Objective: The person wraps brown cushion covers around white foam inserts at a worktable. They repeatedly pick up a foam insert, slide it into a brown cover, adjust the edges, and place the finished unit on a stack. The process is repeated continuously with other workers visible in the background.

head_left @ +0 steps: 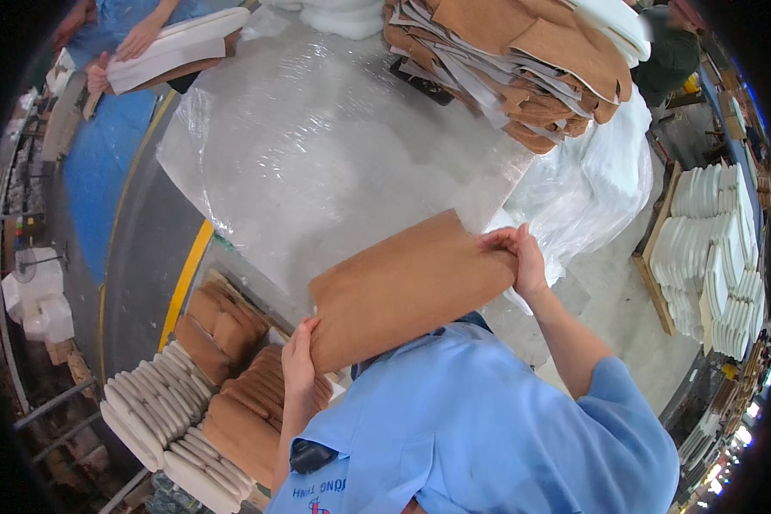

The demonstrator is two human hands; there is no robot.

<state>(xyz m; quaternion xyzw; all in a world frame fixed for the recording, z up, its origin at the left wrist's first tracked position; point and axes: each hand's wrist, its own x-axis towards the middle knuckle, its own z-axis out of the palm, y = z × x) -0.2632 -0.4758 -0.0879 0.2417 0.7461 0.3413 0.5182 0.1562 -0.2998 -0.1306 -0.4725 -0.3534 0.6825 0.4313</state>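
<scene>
Sheet, brown (411, 291), one piece: felt-like face, rectangular outline with a notch at the far corner near the right hand. Location: between the two hands, in front of the blue shirt (488, 411), over the near edge of the tabletop.

Left hand (300, 355): closed around the sheet's left end, near its lower corner. Right hand (520, 257): fingers bent over the sheet's right end, gripping it; the underside of this grip is hidden.

Handling, as judged: light, soft, slightly springy; bends readily, as the rounded right end suggests. Probably neither slippery nor fragile. Best hold: both short ends, one hand each, since a single-end grip would likely let the middle sag.

Surroundings. Beyond both hands: tabletop (317, 163), pale, under clear plastic film. Ahead of the right hand: pile of brown and grey pieces (522, 60), loosely layered; nearer to that hand, plastic-wrapped bundle (595, 193). Well right of the right hand: white pads (707, 231), stacked. Just left of the left hand: brown pads (240, 420), in rows; farther left, more white pads (158, 394). Far ahead of the left hand: co-worker's hand (141, 38) on a white piece (180, 56).
</scene>
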